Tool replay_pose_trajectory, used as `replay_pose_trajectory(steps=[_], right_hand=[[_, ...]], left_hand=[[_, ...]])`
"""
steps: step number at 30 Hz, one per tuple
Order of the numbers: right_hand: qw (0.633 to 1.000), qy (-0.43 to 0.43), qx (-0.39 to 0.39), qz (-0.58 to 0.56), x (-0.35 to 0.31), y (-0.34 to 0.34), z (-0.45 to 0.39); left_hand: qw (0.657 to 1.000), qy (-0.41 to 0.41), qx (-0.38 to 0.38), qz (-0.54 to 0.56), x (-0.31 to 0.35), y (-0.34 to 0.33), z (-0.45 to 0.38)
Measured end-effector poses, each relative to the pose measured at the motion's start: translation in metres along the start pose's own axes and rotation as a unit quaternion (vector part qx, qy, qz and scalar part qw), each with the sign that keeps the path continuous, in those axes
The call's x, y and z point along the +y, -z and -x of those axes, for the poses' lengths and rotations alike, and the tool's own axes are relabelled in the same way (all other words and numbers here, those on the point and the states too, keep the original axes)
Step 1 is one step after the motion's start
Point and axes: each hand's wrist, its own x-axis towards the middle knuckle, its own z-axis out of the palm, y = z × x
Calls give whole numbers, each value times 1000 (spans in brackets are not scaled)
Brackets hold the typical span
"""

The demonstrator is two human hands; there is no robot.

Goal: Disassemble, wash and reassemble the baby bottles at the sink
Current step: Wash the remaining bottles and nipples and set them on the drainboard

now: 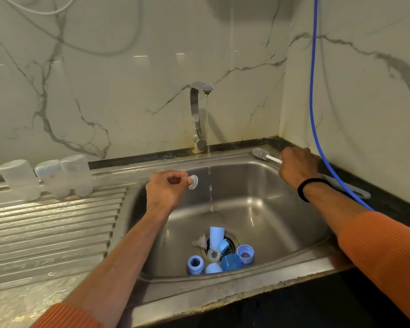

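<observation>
Steel sink [282, 185] w/ tap [197, 119] running a thin stream. Three clear bottles [45, 178] stand upside down on the drainboard at left. Blue rings, caps & teats [220, 254] lie round the drain. Left hand [166, 190] pinches a clear teat [192, 181] beside the stream. Right hand [297, 168] grips a bottle brush [265, 156] on the rear rim.

No text, label, brand, number or sign can be read anywhere in the head view
</observation>
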Motion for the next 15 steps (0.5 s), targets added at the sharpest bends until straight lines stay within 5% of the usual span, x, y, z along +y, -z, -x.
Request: replay_pose_trajectory(steps=[7, 15], right_hand=[[994, -61, 48, -75, 16, 3, -7], [997, -54, 49, -30, 14, -1, -8]], left_hand=[[1000, 4, -2, 3, -2, -1, -2], [1000, 12, -1, 2, -4, -1, -4]])
